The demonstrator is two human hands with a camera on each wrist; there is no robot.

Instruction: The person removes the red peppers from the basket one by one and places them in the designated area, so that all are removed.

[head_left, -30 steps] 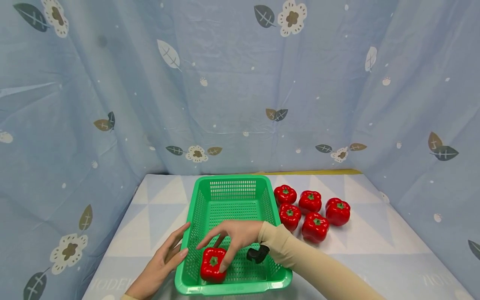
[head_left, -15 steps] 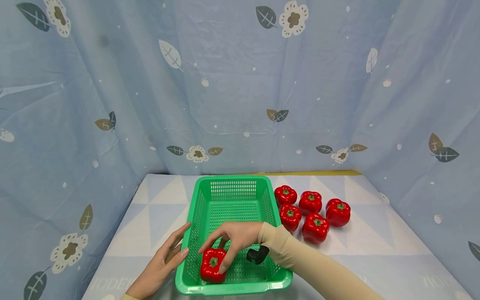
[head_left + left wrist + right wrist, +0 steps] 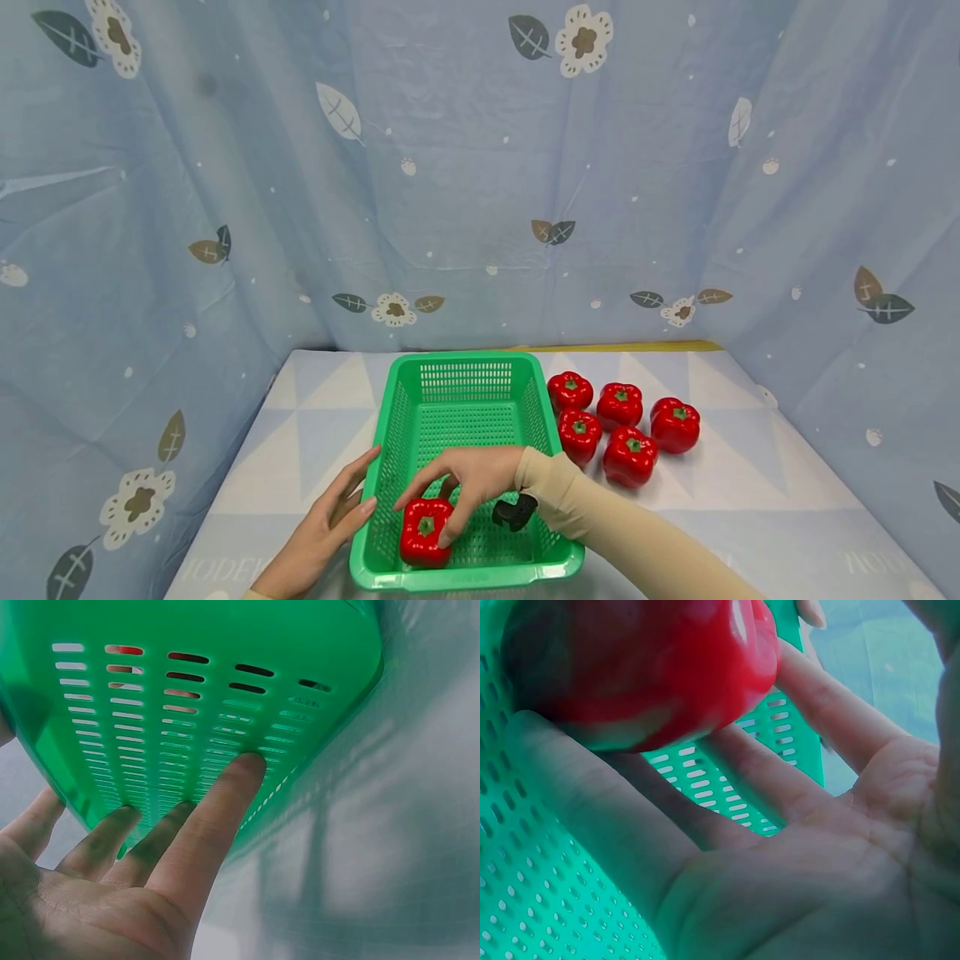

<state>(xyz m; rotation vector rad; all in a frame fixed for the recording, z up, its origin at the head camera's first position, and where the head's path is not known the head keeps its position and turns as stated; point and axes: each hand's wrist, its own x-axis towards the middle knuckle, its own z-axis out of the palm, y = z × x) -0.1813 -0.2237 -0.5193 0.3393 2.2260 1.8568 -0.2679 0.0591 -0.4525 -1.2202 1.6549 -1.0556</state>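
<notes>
In the head view a green plastic basket (image 3: 467, 578) stands on the table. A red bell pepper (image 3: 423, 550) sits stem up in its near left corner. My right hand (image 3: 480, 477) reaches down into the basket, thumb on the pepper's right side and fingers curved around its far and left sides. The right wrist view has the fingers alongside the pepper (image 3: 652, 667). My left hand (image 3: 322, 521) rests at the basket's left side; its straight fingers touch the slotted outer wall (image 3: 322, 645) in the left wrist view.
Several more red bell peppers (image 3: 631, 458) stand grouped on the table right of the basket. The table has a pale cloth (image 3: 750, 542) with triangles. A blue patterned curtain (image 3: 480, 167) encloses the back and sides.
My right hand has lowered slightly, its fingers dipping a little further around the pepper. The pepper, the basket and my left hand have stayed in place.
</notes>
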